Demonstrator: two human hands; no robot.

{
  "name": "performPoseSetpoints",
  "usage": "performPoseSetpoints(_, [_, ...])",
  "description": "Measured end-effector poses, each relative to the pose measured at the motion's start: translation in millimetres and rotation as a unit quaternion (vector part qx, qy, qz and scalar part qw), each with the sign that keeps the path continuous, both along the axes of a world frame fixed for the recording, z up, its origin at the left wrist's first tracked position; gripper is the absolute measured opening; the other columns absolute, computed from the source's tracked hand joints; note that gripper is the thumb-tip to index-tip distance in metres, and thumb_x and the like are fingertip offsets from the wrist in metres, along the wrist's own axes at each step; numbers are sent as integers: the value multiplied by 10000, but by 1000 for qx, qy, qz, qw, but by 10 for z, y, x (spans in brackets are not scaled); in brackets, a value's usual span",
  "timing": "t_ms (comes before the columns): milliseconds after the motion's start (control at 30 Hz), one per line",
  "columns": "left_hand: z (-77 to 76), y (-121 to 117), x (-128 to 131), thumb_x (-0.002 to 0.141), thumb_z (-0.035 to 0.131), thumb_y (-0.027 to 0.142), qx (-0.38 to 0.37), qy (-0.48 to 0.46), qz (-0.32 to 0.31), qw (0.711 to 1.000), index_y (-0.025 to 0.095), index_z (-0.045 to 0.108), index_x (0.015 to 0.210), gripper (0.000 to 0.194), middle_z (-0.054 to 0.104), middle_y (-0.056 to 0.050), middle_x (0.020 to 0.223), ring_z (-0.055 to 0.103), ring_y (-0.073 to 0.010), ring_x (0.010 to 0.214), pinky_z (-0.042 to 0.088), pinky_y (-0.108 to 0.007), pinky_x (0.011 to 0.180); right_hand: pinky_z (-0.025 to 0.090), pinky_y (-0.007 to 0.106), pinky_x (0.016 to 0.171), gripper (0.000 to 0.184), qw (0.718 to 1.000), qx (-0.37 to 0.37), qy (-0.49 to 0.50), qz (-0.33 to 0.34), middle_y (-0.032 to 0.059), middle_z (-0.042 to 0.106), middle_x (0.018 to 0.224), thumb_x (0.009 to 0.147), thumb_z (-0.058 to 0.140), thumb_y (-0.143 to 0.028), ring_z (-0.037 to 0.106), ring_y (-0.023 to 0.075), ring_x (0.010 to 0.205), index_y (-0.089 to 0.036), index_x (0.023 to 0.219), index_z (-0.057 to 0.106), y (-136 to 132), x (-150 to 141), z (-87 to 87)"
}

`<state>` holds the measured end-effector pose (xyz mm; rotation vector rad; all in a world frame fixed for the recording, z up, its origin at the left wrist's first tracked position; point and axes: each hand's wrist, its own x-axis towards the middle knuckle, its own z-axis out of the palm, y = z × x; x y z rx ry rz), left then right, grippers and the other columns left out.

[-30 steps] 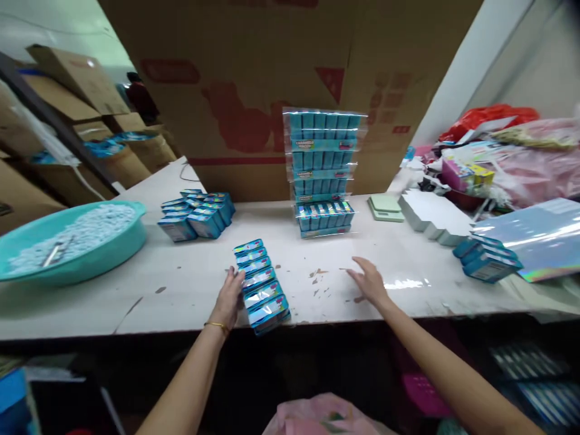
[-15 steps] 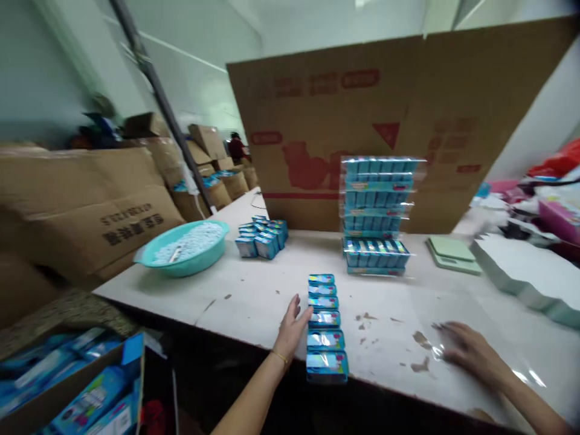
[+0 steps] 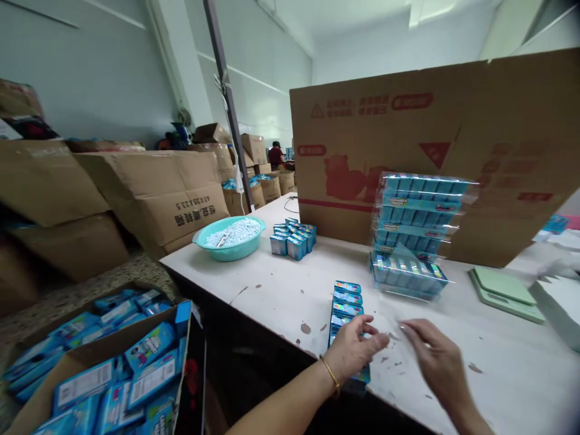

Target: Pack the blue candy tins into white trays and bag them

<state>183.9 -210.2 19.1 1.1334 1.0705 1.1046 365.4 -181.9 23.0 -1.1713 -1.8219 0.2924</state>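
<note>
A row of small blue boxes (image 3: 348, 297) runs toward the table's near edge. My left hand (image 3: 356, 349) is over the near part of this row and hides several of the boxes. Its fingers are apart, with the tips pointing right toward some clear plastic film (image 3: 388, 313). On the other side of the film, my right hand (image 3: 435, 356) has thumb and fingers closed on its edge. The film is see-through and slightly blurred, so its full shape cannot be made out. Behind it stands a stack of clear packs (image 3: 410, 275) filled with blue boxes.
A turquoise basin (image 3: 231, 251) of pale pieces and a cluster of blue boxes (image 3: 294, 241) stand at the left. A green scale (image 3: 505, 293) is at the right. Behind rises a large cardboard sheet (image 3: 362, 133). An open carton (image 3: 193, 338) of blue packs is below left.
My view has swung left. My right hand has come in from the right with the clear film, and my left hand has shifted from beside the row to over its near boxes.
</note>
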Motion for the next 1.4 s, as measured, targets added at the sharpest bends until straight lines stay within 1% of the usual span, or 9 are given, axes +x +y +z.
performPoseSetpoints(200, [-25, 7, -149, 717, 551, 349, 86, -15, 146, 985, 145, 502, 960, 322, 610, -75, 813, 566, -138, 729, 450, -254, 673, 429, 236, 579, 272, 990, 66, -85, 93, 23, 575, 673, 858, 362, -300, 554, 136, 636, -208, 704, 567, 101, -828, 152])
performPoseSetpoints(367, [-59, -133, -433, 573, 683, 265, 188, 174, 270, 928, 216, 362, 1182, 690, 412, -118, 1218, 482, -226, 1019, 428, -348, 827, 344, 220, 511, 324, 957, 177, -226, 39, -1, 509, 569, 878, 324, -303, 516, 116, 542, -192, 624, 492, 255, -1001, 66])
performPoseSetpoints(500, [-60, -125, -581, 716, 502, 166, 273, 310, 254, 874, 227, 489, 1111, 400, 371, -99, 1233, 446, -227, 1069, 362, -376, 917, 281, 219, 455, 322, 924, 232, -297, 60, -20, 514, 534, 887, 320, -311, 511, 98, 477, -189, 632, 476, 316, -1084, -6])
performPoseSetpoints(733, [-4, 16, -807, 753, 370, 126, 281, 336, 269, 858, 211, 557, 925, 268, 559, -76, 851, 539, -183, 819, 431, -299, 751, 320, 219, 432, 365, 895, 277, -342, 69, 41, 621, 697, 873, 278, -427, 577, 124, 513, -172, 946, 529, 267, -1115, -25])
performPoseSetpoints(967, [-57, 27, -915, 783, 444, 291, 219, 245, 338, 882, 204, 515, 814, 116, 562, -25, 684, 542, -130, 625, 430, -242, 614, 296, 227, 390, 248, 904, 97, -414, -46, 25, 616, 617, 819, 352, -262, 573, 169, 471, -234, 764, 592, 451, -679, -183])
performPoseSetpoints(1100, [-139, 372, -902, 783, 444, 309, 95, 51, 353, 929, 194, 442, 1033, 275, 579, -69, 937, 570, -123, 686, 442, -199, 486, 352, 237, 419, 335, 952, -59, -296, -43, 24, 605, 527, 831, 328, -338, 563, 160, 443, -221, 707, 616, 754, -658, -164])
performPoseSetpoints(1200, [131, 631, -869, 782, 456, 295, -26, -123, 311, 942, 191, 322, 1183, 435, 508, -109, 1137, 581, -145, 821, 427, -160, 419, 427, 257, 506, 329, 992, -69, -102, -27, 30, 632, 592, 820, 352, -357, 578, 150, 485, -186, 885, 626, 897, -781, 70])
performPoseSetpoints(1267, [458, 684, -842, 769, 494, 278, 33, -214, 267, 939, 210, 291, 1216, 495, 475, -97, 1198, 551, -167, 947, 474, -177, 476, 449, 261, 548, 371, 997, 1, 64, -47, 42, 649, 704, 799, 409, -366, 584, 141, 531, -164, 1073, 557, 895, -864, 324])
performPoseSetpoints(1400, [895, 676, -795, 727, 579, 263, 184, -307, 194, 913, 271, 324, 1216, 552, 504, -49, 1184, 532, -178, 1011, 508, -203, 593, 398, 200, 422, 620, 937, 63, 341, -35, 36, 632, 853, 711, 579, -368, 493, 67, 446, -192, 1264, 360, 837, -961, 751])
